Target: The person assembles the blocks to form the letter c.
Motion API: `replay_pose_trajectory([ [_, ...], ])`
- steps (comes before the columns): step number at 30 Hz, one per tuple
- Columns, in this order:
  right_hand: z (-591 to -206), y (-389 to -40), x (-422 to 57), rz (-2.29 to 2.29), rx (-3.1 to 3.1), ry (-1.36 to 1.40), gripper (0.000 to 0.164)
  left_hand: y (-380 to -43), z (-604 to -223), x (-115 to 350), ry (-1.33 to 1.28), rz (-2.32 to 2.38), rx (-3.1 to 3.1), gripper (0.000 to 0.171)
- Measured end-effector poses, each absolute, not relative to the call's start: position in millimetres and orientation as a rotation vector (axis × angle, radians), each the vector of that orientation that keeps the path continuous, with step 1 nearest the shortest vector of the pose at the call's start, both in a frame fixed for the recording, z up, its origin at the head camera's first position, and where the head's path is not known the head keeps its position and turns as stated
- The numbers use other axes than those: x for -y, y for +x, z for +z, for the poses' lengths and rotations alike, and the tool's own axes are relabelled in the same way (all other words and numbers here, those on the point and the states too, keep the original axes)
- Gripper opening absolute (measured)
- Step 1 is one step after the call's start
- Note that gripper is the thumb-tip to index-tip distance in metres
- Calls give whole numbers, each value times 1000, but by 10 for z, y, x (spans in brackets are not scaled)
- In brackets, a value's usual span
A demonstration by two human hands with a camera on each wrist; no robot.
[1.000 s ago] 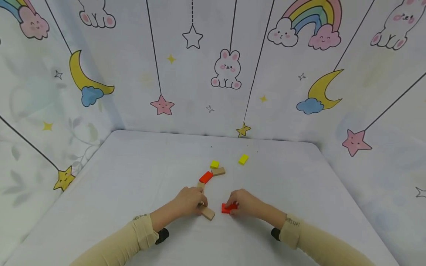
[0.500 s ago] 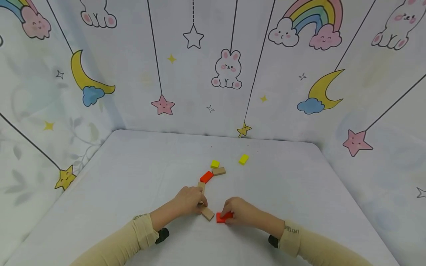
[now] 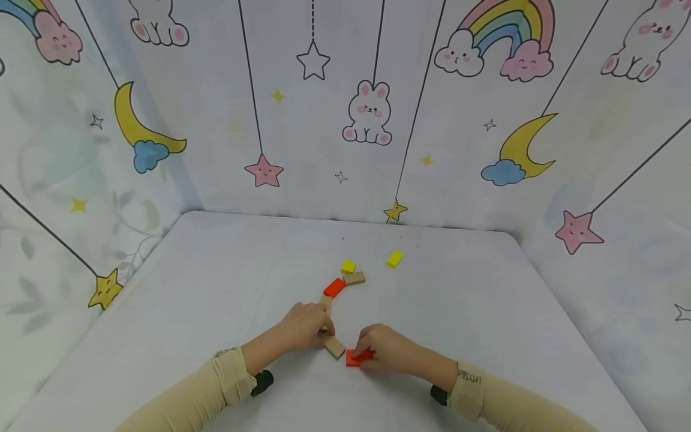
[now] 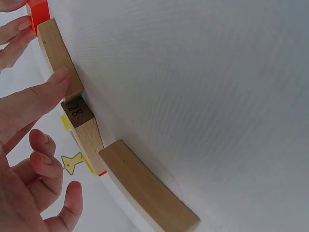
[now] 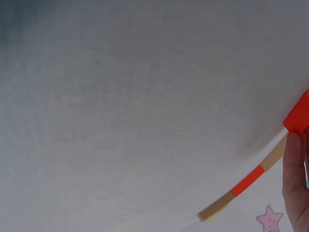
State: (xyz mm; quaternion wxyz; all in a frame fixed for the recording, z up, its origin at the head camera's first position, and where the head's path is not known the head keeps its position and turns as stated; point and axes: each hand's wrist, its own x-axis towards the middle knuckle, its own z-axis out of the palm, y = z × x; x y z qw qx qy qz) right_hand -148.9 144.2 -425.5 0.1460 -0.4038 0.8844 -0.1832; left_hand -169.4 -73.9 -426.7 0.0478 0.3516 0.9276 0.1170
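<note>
My left hand (image 3: 306,324) pinches the near wooden block (image 3: 335,347); its thumb lies on the block's side in the left wrist view, the other fingers curled behind. Beyond that block's end sits another wooden block marked 28 (image 4: 78,115). A red block (image 3: 353,360) is held between the thumb and fingers of my right hand (image 3: 387,348). In the left wrist view this red block (image 4: 40,14) comes right up to the end of the near wooden block. My left hand hides part of the row in the head view.
Farther along the curved row are another red block (image 3: 335,288) and a wooden block (image 3: 354,278). One yellow block (image 3: 348,266) lies just behind the row, a second yellow block (image 3: 395,259) farther right. A white cloth covers the table (image 3: 459,288); printed curtains stand around it.
My right hand has slid the red block toward me and to the left, closer to the near wooden block. My left hand has stayed almost in place, with that block shifted slightly left.
</note>
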Motion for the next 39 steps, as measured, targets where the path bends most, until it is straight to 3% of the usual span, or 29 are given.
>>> replay_pose_trajectory([
  [23, -4253, -1491, -1401, -575, -2555, -1126, 15, -1682, -4241, 738, 1051, 345, -2831, 17],
  [29, -4243, -1490, -1389, -559, -2552, -1113, 16, -1687, -4234, 801, 1008, 405, -2859, 25],
  [39, -4219, -1489, -1402, -581, -2540, -1070, 19, -1696, -4154, 1125, 704, 534, -2940, 42],
])
